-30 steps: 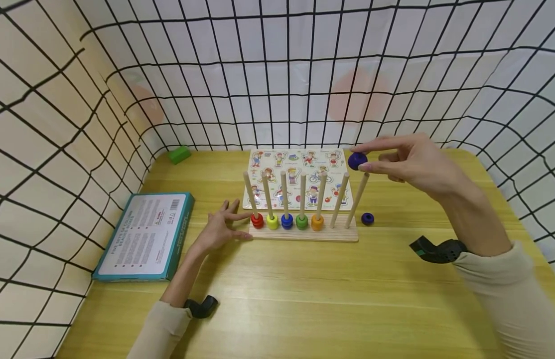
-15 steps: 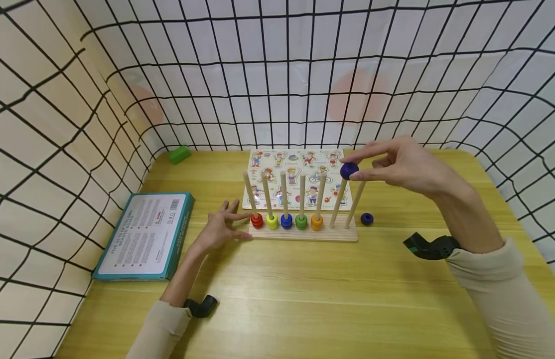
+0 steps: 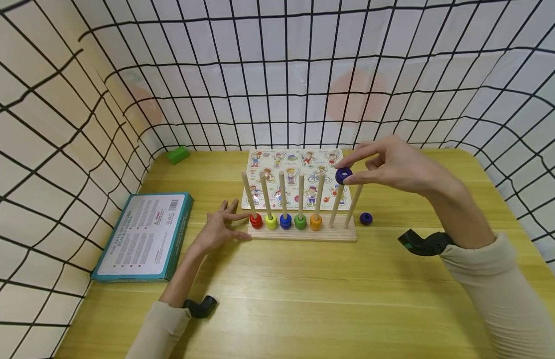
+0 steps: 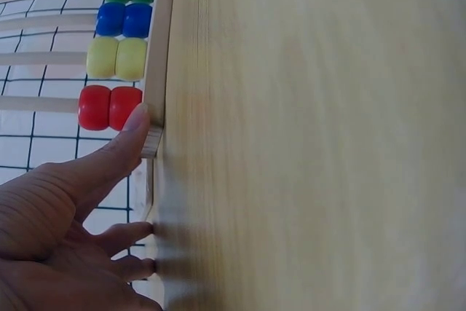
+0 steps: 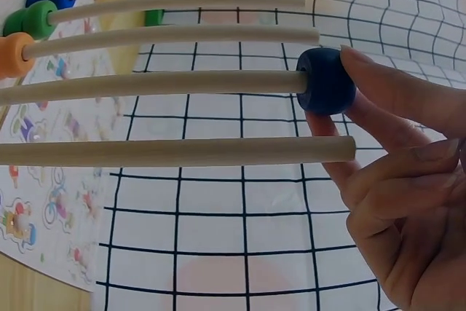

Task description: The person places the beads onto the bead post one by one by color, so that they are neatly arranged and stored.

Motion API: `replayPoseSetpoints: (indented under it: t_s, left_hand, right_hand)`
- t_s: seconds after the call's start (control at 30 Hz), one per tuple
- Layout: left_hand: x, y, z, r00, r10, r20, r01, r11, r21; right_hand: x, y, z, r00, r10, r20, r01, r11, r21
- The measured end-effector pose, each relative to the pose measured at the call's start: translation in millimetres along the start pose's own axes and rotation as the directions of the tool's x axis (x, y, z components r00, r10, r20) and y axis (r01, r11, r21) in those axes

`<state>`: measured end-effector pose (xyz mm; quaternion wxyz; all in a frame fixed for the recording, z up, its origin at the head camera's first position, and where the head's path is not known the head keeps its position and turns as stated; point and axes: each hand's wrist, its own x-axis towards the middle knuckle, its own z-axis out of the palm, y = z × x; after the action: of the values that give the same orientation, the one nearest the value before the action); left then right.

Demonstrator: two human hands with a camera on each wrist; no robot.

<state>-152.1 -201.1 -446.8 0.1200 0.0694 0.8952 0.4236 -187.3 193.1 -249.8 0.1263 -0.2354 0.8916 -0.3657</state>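
Note:
A wooden bead rack stands on the table with a row of upright pegs. My right hand pinches a dark purple bead between thumb and fingertips at the top of the second peg from the right. In the right wrist view this bead meets the peg's tip. The rightmost peg is bare. My left hand touches the rack's left end with extended thumb and index finger, its other fingers spread. Red, yellow, blue, green and orange beads sit low on the other pegs.
Another purple bead lies just right of the rack. Behind stands a picture board lying flat. A teal-edged box is at the left, a green block at the back left. A grid-patterned cloth encloses the table's back and sides.
My right hand has moved left and slightly down with the purple bead, from above the rightmost peg to the tip of the one beside it. The left hand has stayed in place.

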Motion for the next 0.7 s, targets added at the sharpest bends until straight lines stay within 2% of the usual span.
replayPoseSetpoints:
  t_s: [0.17, 0.27, 0.37, 0.47, 0.53, 0.63, 0.7]
  left_hand:
    - [-0.5, 0.5, -0.1, 1.0, 0.0, 0.002, 0.0, 1.0, 0.005]
    - [-0.4, 0.8, -0.5, 1.0, -0.003, 0.002, 0.003, 1.0, 0.011]
    - [0.1, 0.8, -0.8, 1.0, -0.007, 0.002, 0.007, 1.0, 0.011]
    - [0.4, 0.3, -0.4, 1.0, -0.008, 0.005, 0.008, 1.0, 0.008]
    - [-0.1, 0.9, -0.5, 1.0, -0.003, 0.005, 0.003, 1.0, 0.006]
    - [-0.4, 1.2, -0.5, 1.0, 0.002, 0.005, -0.002, 1.0, 0.004]
    - [-0.4, 1.0, -0.6, 1.0, 0.003, 0.004, -0.003, 1.0, 0.001]
  right_hand:
    - [-0.1, 3, 1, 1.0, -0.006, -0.014, 0.007, 0.999, 0.037]
    - [-1.3, 8, 1, 0.996, 0.007, -0.086, 0.0, 0.997, 0.073]
    - [-2.8, 18, -1, 0.984, 0.03, -0.176, -0.01, 0.994, 0.113]
    - [-5.7, 37, -1, 0.971, 0.065, -0.23, -0.034, 0.99, 0.14]
    - [-8.6, 54, 2, 0.967, 0.097, -0.237, -0.061, 0.986, 0.157]
    - [-12.6, 84, 10, 0.966, 0.159, -0.205, -0.122, 0.975, 0.184]
    - [-14.8, 104, 18, 0.968, 0.195, -0.156, -0.164, 0.968, 0.189]
